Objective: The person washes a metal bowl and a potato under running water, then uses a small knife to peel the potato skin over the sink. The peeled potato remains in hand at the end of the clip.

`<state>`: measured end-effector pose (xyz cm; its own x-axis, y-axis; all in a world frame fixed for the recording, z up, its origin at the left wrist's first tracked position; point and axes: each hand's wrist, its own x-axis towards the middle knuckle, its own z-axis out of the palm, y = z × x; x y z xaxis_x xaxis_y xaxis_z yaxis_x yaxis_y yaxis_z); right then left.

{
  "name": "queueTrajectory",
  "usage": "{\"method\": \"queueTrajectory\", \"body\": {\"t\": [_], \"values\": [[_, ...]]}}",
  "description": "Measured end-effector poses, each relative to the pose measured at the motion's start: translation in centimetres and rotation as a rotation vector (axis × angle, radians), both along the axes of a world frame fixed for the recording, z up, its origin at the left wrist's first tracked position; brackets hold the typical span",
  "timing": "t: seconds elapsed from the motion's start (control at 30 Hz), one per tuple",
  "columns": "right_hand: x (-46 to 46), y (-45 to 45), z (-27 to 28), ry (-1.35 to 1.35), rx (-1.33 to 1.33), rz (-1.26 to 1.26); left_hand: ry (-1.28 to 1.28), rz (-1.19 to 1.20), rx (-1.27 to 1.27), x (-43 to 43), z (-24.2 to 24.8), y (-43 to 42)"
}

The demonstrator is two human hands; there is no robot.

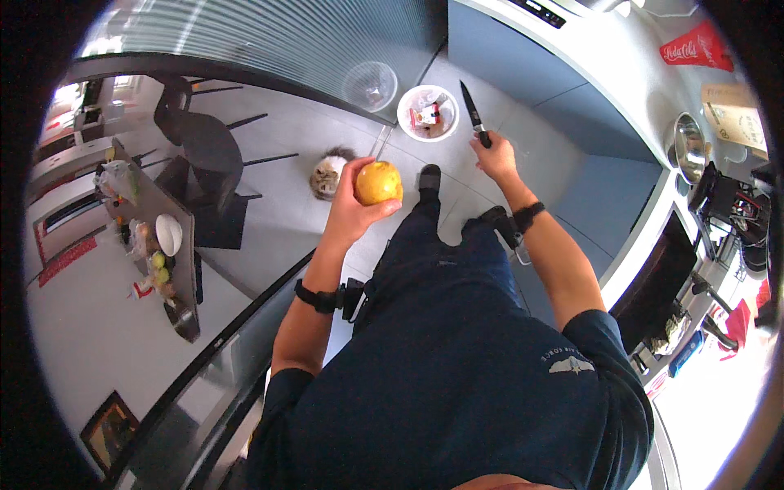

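Observation:
A round yellow fruit (378,183), likely a pear or an apple, sits in my left hand (350,211), the thumb below it and the fingers behind. My right hand (497,158) grips the black handle of a kitchen knife (471,105). Its dark blade points away from me, well apart from the fruit. On the floor ahead, between and beyond both hands, stands a white waste bin (403,125) with crumpled packaging (425,115) inside. Both wrists wear dark bands.
A cat (329,173) rests on the tiled floor just beyond my left hand. Ribbed glass panels (294,43) stand ahead. Grey-blue cabinets and a white countertop (588,58) with a steel bowl (688,149) run along the right. Leftward are a dark chair (211,150) and a loaded table (180,214).

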<state>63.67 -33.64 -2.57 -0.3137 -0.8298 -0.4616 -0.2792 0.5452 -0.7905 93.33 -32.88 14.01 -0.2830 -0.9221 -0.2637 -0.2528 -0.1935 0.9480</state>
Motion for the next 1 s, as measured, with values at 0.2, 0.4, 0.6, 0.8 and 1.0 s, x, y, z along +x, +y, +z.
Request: {"method": "queueTrajectory", "body": {"t": [0.2,0.4,0.6,0.8,1.0], "values": [[-3.9,5.7,9.1,-0.137,-0.014,-0.288,0.46,-0.144,0.287,-4.3,-0.6,-6.3],[-9.4,14.7,19.3,-0.104,-0.248,-0.617,0.658,-0.62,0.222,-17.6,5.1,-7.0],[-12.8,27.3,24.1,0.036,-0.428,-0.873,0.542,-1.022,-0.168,-30.3,9.6,-0.8],[-16.6,40.4,22.9,-0.008,-0.553,-1.162,0.536,-1.211,-0.552,-41.6,11.2,9.6],[-20.4,50.4,22.7,0.057,-0.608,-1.286,0.675,-1.368,0.409,-51.0,10.8,19.7]]}}
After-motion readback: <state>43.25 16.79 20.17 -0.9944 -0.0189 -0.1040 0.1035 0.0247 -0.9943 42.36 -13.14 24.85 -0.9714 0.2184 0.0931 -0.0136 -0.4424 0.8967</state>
